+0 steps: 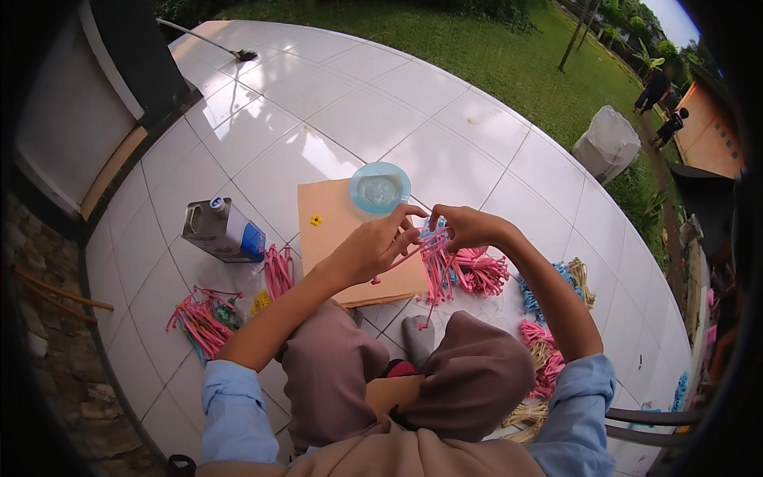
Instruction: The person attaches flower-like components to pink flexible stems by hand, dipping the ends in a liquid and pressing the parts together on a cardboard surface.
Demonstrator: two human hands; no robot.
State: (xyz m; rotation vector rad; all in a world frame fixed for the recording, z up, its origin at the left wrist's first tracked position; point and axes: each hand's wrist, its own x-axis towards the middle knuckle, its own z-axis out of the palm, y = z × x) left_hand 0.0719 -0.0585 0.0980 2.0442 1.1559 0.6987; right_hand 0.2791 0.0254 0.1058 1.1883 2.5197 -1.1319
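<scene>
My left hand [383,242] is closed in a pinch on a thin pink cord [404,261] with small knobbed ends, above a flat cardboard sheet [326,246]. Close beside it, my right hand [469,226] also has its fingers bent together around the cord's upper part; the exact grip is partly hidden. One pink end dangles down between my knees. Behind my hands, a light blue bowl [380,188] of clear liquid stands at the sheet's far edge. A small yellow flower-shaped piece [315,220] lies on the cardboard.
A rectangular metal can [224,230] stands left of the cardboard. Pink cord bundles lie at the left [199,322] and right [481,272], with blue bundles [544,292] farther right. A white sack [606,143] stands near the grass. A broom [242,56] lies on the tiles.
</scene>
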